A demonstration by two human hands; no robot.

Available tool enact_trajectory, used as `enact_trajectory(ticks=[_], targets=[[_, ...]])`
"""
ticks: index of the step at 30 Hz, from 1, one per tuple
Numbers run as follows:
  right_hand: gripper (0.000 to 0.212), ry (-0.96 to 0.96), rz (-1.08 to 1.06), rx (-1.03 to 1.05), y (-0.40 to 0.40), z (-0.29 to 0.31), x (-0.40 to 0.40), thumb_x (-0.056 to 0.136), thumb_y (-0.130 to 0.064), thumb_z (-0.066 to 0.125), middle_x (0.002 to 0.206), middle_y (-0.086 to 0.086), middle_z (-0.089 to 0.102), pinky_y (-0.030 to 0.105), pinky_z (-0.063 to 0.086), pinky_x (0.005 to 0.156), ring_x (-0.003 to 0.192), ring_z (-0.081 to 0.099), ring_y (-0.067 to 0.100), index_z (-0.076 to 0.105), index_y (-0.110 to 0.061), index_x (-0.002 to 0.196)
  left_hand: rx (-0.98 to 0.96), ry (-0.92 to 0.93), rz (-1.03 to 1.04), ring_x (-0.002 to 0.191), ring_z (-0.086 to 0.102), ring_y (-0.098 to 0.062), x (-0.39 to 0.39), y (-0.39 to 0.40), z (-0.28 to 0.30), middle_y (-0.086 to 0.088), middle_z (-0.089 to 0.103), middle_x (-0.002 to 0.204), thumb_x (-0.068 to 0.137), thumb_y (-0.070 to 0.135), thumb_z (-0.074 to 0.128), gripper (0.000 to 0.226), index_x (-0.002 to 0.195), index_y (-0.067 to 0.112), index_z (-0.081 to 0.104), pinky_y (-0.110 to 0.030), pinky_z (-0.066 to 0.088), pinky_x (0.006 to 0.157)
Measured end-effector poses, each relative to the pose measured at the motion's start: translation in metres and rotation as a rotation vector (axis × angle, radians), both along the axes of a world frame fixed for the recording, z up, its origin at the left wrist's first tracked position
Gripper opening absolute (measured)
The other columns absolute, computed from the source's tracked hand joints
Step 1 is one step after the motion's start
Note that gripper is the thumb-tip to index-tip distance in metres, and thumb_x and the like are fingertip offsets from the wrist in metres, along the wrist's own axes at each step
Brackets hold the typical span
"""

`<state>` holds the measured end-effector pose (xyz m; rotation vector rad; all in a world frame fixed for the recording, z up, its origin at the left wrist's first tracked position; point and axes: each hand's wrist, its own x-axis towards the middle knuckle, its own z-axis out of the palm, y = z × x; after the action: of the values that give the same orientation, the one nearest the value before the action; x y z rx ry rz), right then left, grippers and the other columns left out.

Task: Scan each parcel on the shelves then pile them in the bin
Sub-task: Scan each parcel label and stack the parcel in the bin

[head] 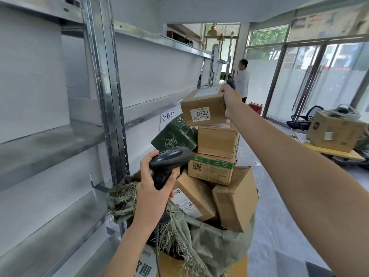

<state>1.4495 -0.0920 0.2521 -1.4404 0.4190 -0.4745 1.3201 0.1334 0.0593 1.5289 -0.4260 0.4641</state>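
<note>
**Right hand sets a labelled box on a nearly full pile**

The right hand (229,100) grips a small brown parcel (203,105) by its right end, fingers wrapped over the top edge, holding it at about one o'clock from the middle of the view. The parcel's near face carries a white sticker reading 6922, turned toward the camera. It hangs just above, perhaps touching, a plain brown carton (217,140) that tops the stack; contact cannot be made out for certain.

The left hand (153,188) is curled around the handle of a black scanner (169,162) at about six o'clock, its head aimed up and right toward the pile, its cable trailing down past the wrist.

As for progress, the job looks close to its end. The metal shelves (60,144) running from nine o'clock round to twelve show no parcels on any visible level; only a paper sign hangs on one. The bin (209,242), a frayed green woven sack at five o'clock, is heaped well over its rim: a dark green box (173,136), a carton with green tape and a QR code (209,168), and tilted brown cartons below.

Whether this parcel has been scanned the view does not show. Judging by how things lie, it is likely among the last. What remains is releasing it so it rests steadily, since the stack is tall and uneven and could slide.
</note>
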Motion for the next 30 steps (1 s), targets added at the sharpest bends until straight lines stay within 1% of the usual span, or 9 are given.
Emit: enact_trajectory(ticks=[4,12,15,18,20,22,24,26,30], targets=[[0.005,0.008,0.013,0.002,-0.003,0.0,0.005,0.094,-0.017,0.048,0.075,0.0,0.038,0.027,0.034,0.052,0.063,0.038,0.014,0.044,-0.014,0.092,-0.002,0.016,-0.002,0.053,0.065,-0.021,0.003,0.0,-0.001,-0.003,0.068,0.099,0.094,0.007,0.071,0.066,0.125,0.058,0.042,-0.024,0.056,0.057],[0.012,0.022,0.035,-0.052,-0.001,-0.002,0.003,0.093,-0.012,0.045,0.071,0.002,0.042,0.027,0.041,0.055,0.059,0.043,0.017,0.052,-0.01,0.103,0.016,0.004,-0.034,0.053,0.064,-0.02,0.002,-0.005,0.008,0.013,0.068,0.098,0.094,0.009,0.071,0.063,0.126,0.055,0.042,-0.029,0.059,0.058],[0.013,0.02,0.02,-0.063,-0.003,-0.004,0.0,0.092,-0.014,0.048,0.077,0.002,0.042,0.035,0.042,0.071,0.078,0.041,0.021,0.054,-0.01,0.104,0.026,-0.003,-0.033,0.053,0.064,-0.02,-0.001,-0.004,0.011,0.015,0.068,0.099,0.094,0.007,0.071,0.064,0.125,0.055,0.043,-0.028,0.06,0.058],[0.032,-0.047,-0.001,-0.126,-0.006,-0.004,-0.002,0.098,-0.022,0.05,0.101,0.005,0.056,0.035,0.045,0.084,0.11,0.055,0.018,0.059,-0.005,0.123,0.016,-0.002,-0.02,0.052,0.064,-0.019,-0.006,0.0,0.013,0.007,0.069,0.097,0.094,0.007,0.071,0.063,0.127,0.052,0.043,-0.026,0.058,0.058],[0.037,-0.091,-0.002,-0.211,-0.005,-0.005,-0.004,0.099,-0.026,0.05,0.108,0.004,0.058,0.031,0.046,0.074,0.097,0.056,0.016,0.055,-0.009,0.131,0.014,-0.006,-0.017,0.052,0.064,-0.018,-0.011,0.002,0.013,-0.001,0.069,0.097,0.094,0.007,0.07,0.062,0.126,0.053,0.042,-0.024,0.057,0.058],[0.052,-0.121,-0.022,-0.301,-0.003,-0.006,-0.007,0.1,-0.029,0.051,0.12,0.001,0.053,0.024,0.037,0.065,0.08,0.049,0.006,0.044,-0.012,0.148,0.015,-0.01,-0.018,0.052,0.063,-0.017,-0.016,0.003,0.014,-0.006,0.068,0.104,0.095,0.007,0.069,0.062,0.125,0.053,0.042,-0.022,0.057,0.059],[0.059,-0.159,-0.035,-0.418,-0.002,-0.008,-0.009,0.1,-0.031,0.051,0.145,0.002,0.048,0.019,0.041,0.077,0.096,0.056,0.007,0.036,-0.013,0.155,0.018,-0.012,-0.021,0.053,0.063,-0.016,-0.02,0.004,0.014,-0.009,0.068,0.106,0.095,0.006,0.069,0.061,0.125,0.052,0.042,-0.023,0.057,0.059],[0.061,-0.197,-0.034,-0.545,0.0,-0.01,-0.013,0.1,-0.035,0.05,0.159,0.003,0.037,0.029,0.039,0.104,0.135,0.046,0.021,0.035,-0.013,0.155,0.022,-0.019,-0.018,0.054,0.063,-0.016,-0.024,0.005,0.014,-0.008,0.068,0.106,0.095,0.006,0.069,0.062,0.124,0.053,0.042,-0.024,0.057,0.059],[0.063,-0.276,-0.012,-0.826,0.008,-0.018,-0.023,0.102,-0.042,0.051,0.16,0.006,0.037,0.041,0.027,0.121,0.148,0.033,0.023,0.036,-0.011,0.154,0.033,-0.029,0.01,0.055,0.065,-0.018,-0.031,0.01,0.013,-0.001,0.067,0.108,0.095,0.006,0.069,0.067,0.121,0.061,0.043,-0.025,0.058,0.058]])
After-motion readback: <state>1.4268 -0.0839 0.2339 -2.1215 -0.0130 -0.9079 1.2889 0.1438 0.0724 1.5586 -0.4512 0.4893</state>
